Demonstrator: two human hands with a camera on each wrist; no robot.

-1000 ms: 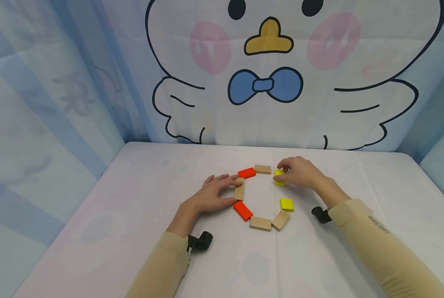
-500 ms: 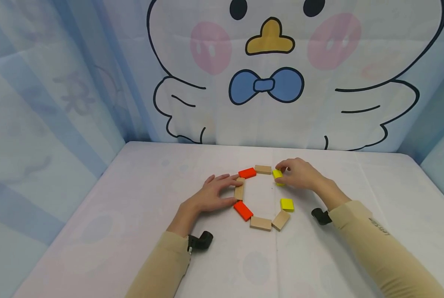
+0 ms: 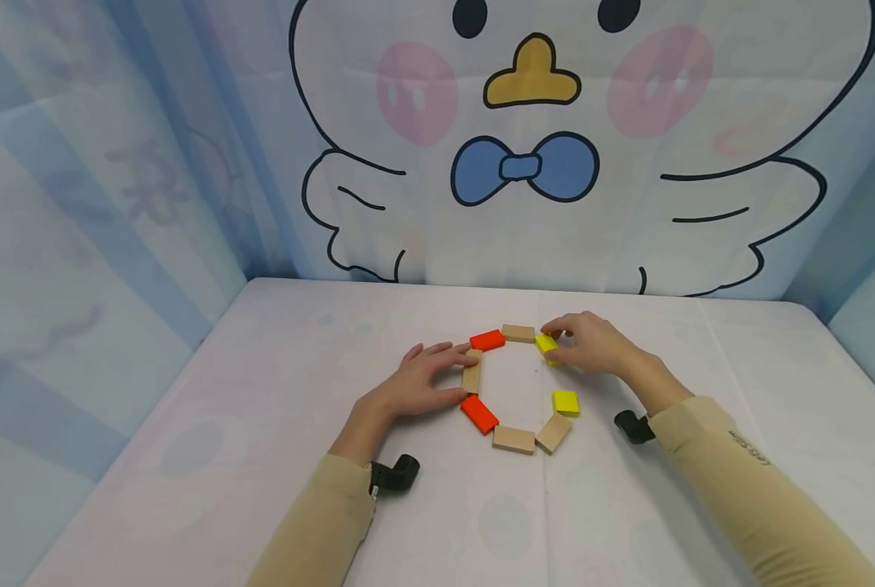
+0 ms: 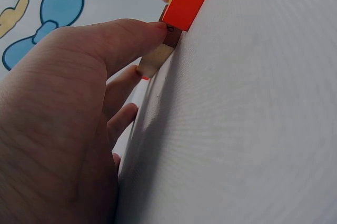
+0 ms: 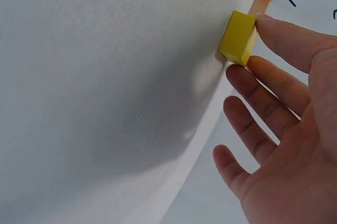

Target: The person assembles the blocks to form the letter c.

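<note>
In the head view several small blocks lie in a ring on the table. My left hand (image 3: 424,383) is at the ring's left side, holding a plain wooden block (image 3: 471,377) by its ends between thumb and index finger. A red block (image 3: 479,415) lies just below that thumb; another red block (image 3: 487,341) is beyond the fingertips. At the upper right, my right hand (image 3: 589,342) pinches a yellow block (image 3: 545,346) between thumb and index finger. In the right wrist view this yellow block (image 5: 237,37) sits tilted against the thumb tip, the other fingers spread below it.
A second yellow block (image 3: 565,403) lies at the ring's right, with a gap above it. Wooden blocks (image 3: 514,440) close the near side, and one wooden block (image 3: 518,333) lies at the far side. A printed cloth (image 3: 525,236) hangs behind the table (image 3: 298,342).
My right hand has turned the yellow block and shifted it slightly left, closer to the far wooden block. The left hand stays in place.
</note>
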